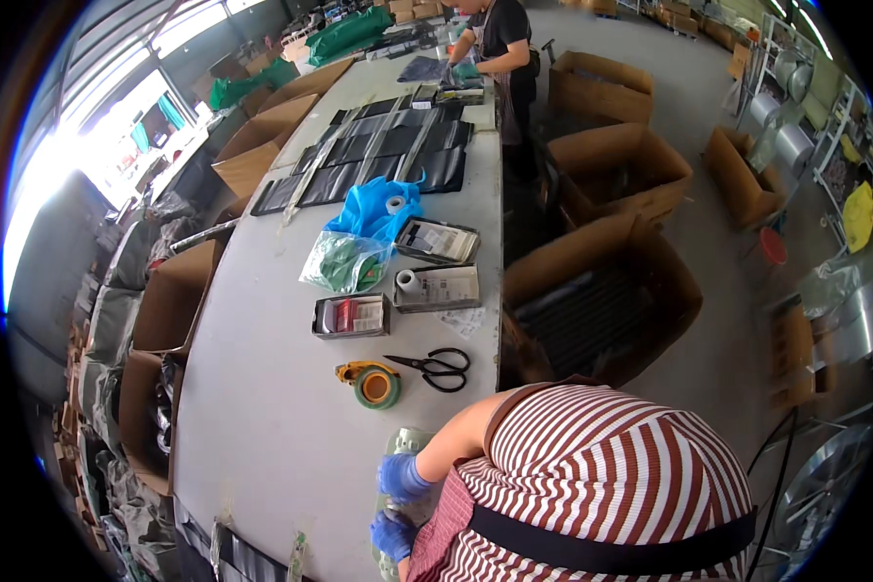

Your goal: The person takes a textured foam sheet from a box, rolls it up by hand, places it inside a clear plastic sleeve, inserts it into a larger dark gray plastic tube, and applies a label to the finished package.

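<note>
Low in the picture, at the table's near right edge, my blue-gloved right hand [403, 477] is closed over a long pale green object [412, 439] with a rounded end. My blue-gloved left hand [394, 534] grips it lower down. Its kind I cannot make out; hands and apron cover much of it. My bare right forearm reaches in from the striped sleeve. Beyond my hands lie black-handled scissors [441, 369] and a yellow tape dispenser [349, 371] with a green tape roll [377, 387].
Three small boxes [350, 316], a clear bag of green stuff [344, 264] and a blue plastic bag [376, 207] lie farther up the table [252, 388]. Beyond are taped black bundles [388, 141] and a co-worker [500, 48]. Cardboard boxes [640, 281] flank both sides.
</note>
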Demonstrator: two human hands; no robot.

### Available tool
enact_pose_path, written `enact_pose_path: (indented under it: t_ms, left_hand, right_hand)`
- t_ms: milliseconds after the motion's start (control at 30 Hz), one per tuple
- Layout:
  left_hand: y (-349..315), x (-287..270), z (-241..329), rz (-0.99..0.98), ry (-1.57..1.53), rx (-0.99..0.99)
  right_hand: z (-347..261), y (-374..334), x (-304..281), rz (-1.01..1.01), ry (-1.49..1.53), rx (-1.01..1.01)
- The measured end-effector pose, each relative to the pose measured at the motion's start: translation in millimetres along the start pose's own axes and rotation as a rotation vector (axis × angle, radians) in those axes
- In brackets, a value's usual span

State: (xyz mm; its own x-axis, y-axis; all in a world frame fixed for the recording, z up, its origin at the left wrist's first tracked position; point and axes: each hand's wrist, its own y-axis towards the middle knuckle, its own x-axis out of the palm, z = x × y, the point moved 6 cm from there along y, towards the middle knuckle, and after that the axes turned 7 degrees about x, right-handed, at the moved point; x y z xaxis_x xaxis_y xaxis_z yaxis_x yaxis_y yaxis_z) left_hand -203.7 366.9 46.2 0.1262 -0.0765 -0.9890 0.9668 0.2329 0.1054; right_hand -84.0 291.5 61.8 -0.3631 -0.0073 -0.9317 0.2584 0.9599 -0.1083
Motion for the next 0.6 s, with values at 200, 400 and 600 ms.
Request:
enact_pose_path:
  t_ms: [200, 400, 600]
  left_hand:
    - [-14, -1, -17, -0.073, 0.092, 0.071]
    - [-5, -39, -4, 0.014, -0.023, -0.123]
    - [-57, -58, -3, 0.109, -0.017, -0.148]
  right_hand:
    - [-14, -39, -35, 0.446, 0.261, -0.141]
    - [16, -81, -21, 0.396, 0.136, -0.062]
    - [16, -78, -3, 0.265, 0.036, -0.027]
